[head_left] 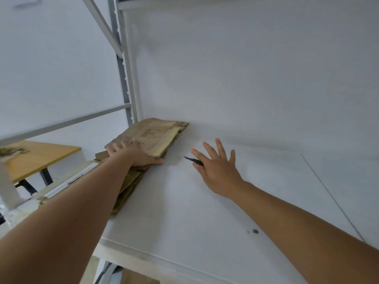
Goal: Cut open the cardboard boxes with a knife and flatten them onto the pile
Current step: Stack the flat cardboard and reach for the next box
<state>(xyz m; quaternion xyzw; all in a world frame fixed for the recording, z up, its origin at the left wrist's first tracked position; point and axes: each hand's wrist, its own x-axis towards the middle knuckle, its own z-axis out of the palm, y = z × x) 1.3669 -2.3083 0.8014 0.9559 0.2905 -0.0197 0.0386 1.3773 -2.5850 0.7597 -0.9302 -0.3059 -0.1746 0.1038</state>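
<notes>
Far left, a wooden table (41, 158) off behind the grey rack upright (123, 78), not in play. Then the left hand (133, 153), palm down on the pile (151, 140) of flattened cardboard at the back-left corner of the white shelf (205, 201). Fingers lie straight over the top sheet, thumb pointing out along the near edge – pressing, not clutching. Pile sits tight to the wall, lower sheets fanning out twd the shelf front under the forearm.

Moving right: the knife (191, 159), dark blade tip poking left from under the right hand (217, 167), just beside the pile but not touching it. Right fingers spread and straight, hovering over or resting on the handle; can't tell if the thumb's hooked on it.

Looks like the flatten-and-stack step is wrapping up w/ this sheet squared on the pile. No uncut box in view, so next move prob needs a proper grip on the knife, blade pointed away from the left hand, and a fresh box fetched
</notes>
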